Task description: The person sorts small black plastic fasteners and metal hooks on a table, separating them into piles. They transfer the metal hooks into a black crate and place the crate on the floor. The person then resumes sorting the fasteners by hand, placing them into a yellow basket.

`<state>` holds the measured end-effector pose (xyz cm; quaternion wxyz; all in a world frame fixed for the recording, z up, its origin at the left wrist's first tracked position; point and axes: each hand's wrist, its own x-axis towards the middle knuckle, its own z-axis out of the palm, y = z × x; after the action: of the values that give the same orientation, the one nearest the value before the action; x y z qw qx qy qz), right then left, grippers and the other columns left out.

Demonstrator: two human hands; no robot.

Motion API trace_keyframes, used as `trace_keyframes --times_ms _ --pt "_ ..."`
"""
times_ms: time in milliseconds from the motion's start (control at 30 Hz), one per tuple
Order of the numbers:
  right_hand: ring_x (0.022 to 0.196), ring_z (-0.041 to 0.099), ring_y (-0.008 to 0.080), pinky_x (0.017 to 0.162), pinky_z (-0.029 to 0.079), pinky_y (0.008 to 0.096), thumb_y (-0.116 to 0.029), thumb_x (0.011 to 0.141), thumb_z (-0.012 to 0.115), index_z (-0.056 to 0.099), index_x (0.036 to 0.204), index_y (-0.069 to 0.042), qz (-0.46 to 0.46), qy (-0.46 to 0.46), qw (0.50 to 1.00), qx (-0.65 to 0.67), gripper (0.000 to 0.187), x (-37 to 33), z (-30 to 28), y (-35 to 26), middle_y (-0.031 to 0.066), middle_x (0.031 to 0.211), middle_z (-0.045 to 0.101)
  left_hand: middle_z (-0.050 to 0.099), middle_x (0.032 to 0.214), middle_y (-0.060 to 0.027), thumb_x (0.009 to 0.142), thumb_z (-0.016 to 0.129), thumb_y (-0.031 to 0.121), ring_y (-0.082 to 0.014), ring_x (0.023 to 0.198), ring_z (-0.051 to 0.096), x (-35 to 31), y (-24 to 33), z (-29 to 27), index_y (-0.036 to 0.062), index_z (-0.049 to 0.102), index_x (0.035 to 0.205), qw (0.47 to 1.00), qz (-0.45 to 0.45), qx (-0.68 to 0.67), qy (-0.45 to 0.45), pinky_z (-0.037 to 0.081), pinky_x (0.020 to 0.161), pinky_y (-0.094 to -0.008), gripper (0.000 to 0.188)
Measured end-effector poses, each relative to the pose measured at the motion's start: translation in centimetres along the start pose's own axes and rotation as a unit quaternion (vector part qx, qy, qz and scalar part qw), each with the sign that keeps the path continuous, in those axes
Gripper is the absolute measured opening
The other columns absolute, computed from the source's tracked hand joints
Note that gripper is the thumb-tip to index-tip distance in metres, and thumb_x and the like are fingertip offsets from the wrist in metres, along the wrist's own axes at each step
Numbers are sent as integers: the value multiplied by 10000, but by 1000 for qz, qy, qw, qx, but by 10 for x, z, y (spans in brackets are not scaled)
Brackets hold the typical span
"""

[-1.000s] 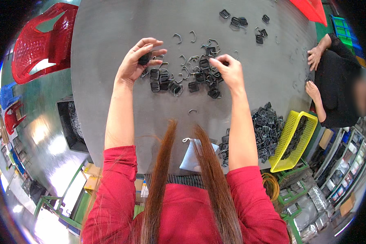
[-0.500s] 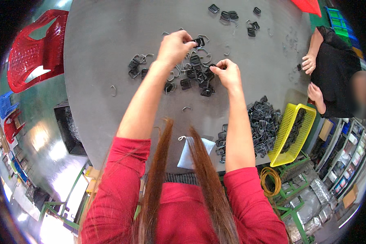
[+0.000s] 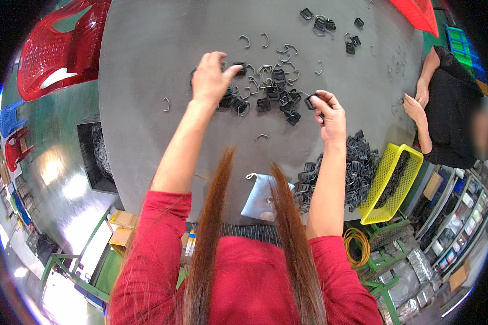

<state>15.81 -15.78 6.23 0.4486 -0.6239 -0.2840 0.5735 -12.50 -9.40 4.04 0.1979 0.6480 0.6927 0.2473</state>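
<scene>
Black buckle [image 3: 312,102], now drawn clear of the pile [image 3: 279,77], fills your right hand [image 3: 332,116]'s grip; your left hand [image 3: 208,81] spreads wide.

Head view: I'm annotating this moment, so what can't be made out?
In the head view:
Left hand: its back hides whatever the palm may hold.
Dark pile: right forearm covers part.
Pale blue pouch: hair hides a strip.
Red chair: cut off by the upper edge.
Yellow basket: dark pieces too small to separate.
</scene>
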Motion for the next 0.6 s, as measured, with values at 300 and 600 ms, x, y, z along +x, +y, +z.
trace_keyframes --times_ms 300,600 --pt "706 571 166 570 438 274 -225 806 624 577 1003 -56 50 -65 986 -148 264 42 42 -11 47 854 576 612 850 -19 780 689 204 -144 794 582 5 0 -10 29 595 1006 903 -106 -355 -219 452 676 -261 300" --pt "693 574 131 501 404 217 -182 747 684 577 847 -48 95 -108 983 -115 198 40 74 -11 6 710 571 588 812 -17 849 619 257 -130 659 552 -8 -93 -77 53 594 907 779 -284 -554 -73 460 541 -237 213"
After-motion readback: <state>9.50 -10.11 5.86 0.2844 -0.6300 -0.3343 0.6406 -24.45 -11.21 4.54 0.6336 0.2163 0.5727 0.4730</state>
